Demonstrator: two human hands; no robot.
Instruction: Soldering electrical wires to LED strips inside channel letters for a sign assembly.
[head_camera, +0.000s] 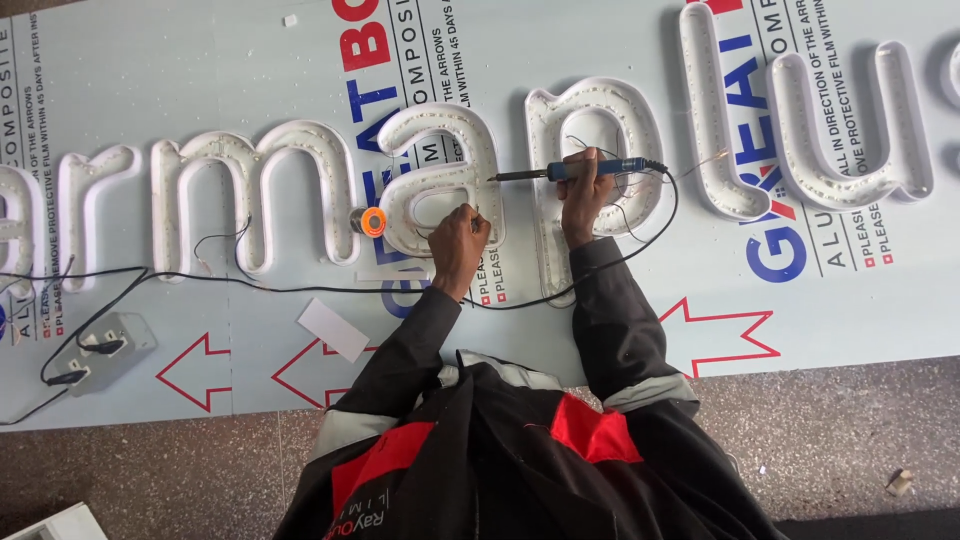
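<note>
Nearest to us: our dark jacket (520, 450) with red patches, both sleeves reaching forward over the pale panel (200, 90) laid flat on the speckled floor (850, 430).

Right hand (583, 195): closed around the blue handle of a soldering iron (570, 171), held level, its dark tip pointing across toward the left hand. The iron's black cord (640, 240) loops out past the right hand and trails back under both wrists.

Left hand (458, 245): fingers pinched shut on something thin, too small for us to name, resting at the lower edge of the white channel letter "a" (440, 150).

Just left of the left hand: a small orange spool (373, 221), touching the letter's side. Beyond the right hand: the next white letter (595, 110), its trough dotted with small lights. Far left of the left hand: a grey socket box (105, 345) with black plugs, and nearer, a white paper scrap (333, 329).
</note>
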